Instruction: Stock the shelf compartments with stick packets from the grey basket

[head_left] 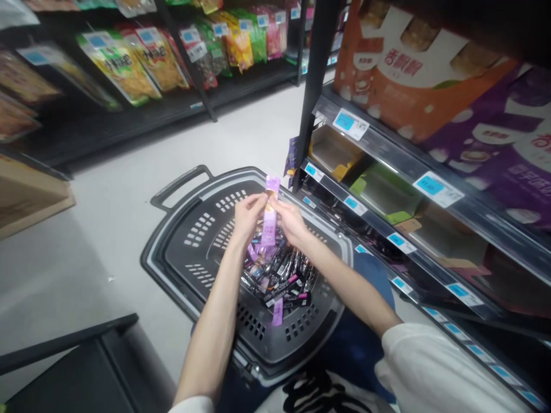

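Note:
Between my two hands is a long, narrow purple snack packet [269, 221], held upright over a shopping basket. My left hand [249, 215] pinches it from the left, thumb and fingers at its upper part. From the right, my right hand [289, 218] grips the same packet at about the same height. Below lies the black shopping basket [181, 229] with slotted walls and a grey rim. Inside it sits a heap of slim black packets [284, 289], with another purple packet [278, 312] at the near end of the pile. The packets' print is too blurred to read.
To the right stands a shelf with blue price tags [439, 188], orange and purple cartons [413, 74] above and open display boxes [383, 186] below. Bagged snacks [124, 66] line the shelf across the aisle. A black frame [86, 355] is at lower left, a cardboard box [32, 195] at left.

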Demonstrator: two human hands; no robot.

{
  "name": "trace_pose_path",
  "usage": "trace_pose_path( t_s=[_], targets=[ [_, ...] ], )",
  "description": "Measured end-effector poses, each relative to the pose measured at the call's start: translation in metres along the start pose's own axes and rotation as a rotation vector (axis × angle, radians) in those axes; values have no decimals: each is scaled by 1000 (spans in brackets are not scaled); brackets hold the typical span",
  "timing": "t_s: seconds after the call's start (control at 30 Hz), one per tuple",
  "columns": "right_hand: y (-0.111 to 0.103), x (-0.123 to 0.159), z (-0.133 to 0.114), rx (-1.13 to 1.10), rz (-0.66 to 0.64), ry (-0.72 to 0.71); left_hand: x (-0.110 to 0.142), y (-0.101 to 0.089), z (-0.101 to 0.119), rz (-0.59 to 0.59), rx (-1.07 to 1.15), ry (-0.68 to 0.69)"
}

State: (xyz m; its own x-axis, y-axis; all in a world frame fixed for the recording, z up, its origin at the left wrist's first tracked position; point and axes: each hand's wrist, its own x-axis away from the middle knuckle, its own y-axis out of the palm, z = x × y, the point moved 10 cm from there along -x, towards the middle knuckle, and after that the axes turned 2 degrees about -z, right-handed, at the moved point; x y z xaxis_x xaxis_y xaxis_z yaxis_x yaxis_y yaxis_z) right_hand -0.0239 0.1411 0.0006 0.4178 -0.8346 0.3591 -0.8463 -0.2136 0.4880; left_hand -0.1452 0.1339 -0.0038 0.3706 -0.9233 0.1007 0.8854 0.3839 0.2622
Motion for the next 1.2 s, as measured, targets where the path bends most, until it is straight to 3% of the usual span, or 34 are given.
trace_pose_path(
  t_s=[0.23,0.53,0.93,1.2],
  targets=[
    [7,-3,8,-48,-82,16,5,-6,13,82,-51,47],
    [6,-4,8,-1,-66,13,5,-5,13,50,-50,33],
    [0,-1,-2,-7,33,-111,3,5,7,-72,-46,30],
    [-41,-8,-36,-169,266,-398,19,17,-6,-348,-147,-249]
  ],
)
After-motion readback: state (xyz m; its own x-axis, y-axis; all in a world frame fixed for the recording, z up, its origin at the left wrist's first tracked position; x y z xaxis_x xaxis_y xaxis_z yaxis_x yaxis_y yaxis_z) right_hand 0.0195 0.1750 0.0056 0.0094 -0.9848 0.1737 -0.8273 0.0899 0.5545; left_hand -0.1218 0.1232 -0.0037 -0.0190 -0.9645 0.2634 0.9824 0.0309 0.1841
